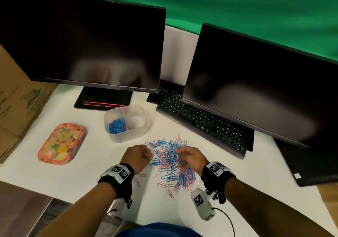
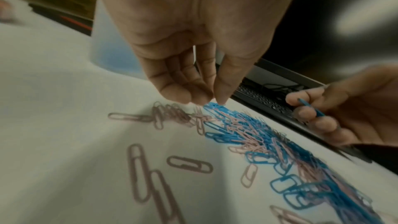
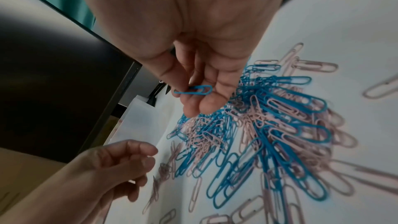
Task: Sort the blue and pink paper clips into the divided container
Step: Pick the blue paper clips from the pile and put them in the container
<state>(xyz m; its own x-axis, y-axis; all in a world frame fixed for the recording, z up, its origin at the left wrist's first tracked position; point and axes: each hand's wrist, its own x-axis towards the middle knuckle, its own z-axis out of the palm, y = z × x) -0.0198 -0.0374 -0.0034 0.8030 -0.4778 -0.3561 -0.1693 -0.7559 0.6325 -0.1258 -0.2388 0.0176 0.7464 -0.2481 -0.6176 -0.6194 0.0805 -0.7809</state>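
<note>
A mixed pile of blue and pink paper clips (image 1: 171, 161) lies on the white table between my hands, with loose pink clips (image 1: 140, 175) scattered at its near-left side. My right hand (image 3: 193, 98) hovers over the pile's right side and pinches a blue clip (image 3: 193, 89) between thumb and fingers. My left hand (image 2: 212, 100) is at the pile's left edge, fingers curled against the thumb, tips just above the clips; I see no clip between them. The translucent divided container (image 1: 128, 138) stands beyond the pile. Its left compartment holds blue clips (image 1: 117, 125); the right one looks bare.
Two dark monitors (image 1: 82, 41) (image 1: 259, 83) stand behind, and a black keyboard (image 1: 203, 121) runs along the pile's far right. A floral tray (image 1: 61, 143) lies to the left, beside a cardboard box (image 1: 16, 101). A monitor base (image 1: 102, 99) sits just behind the container.
</note>
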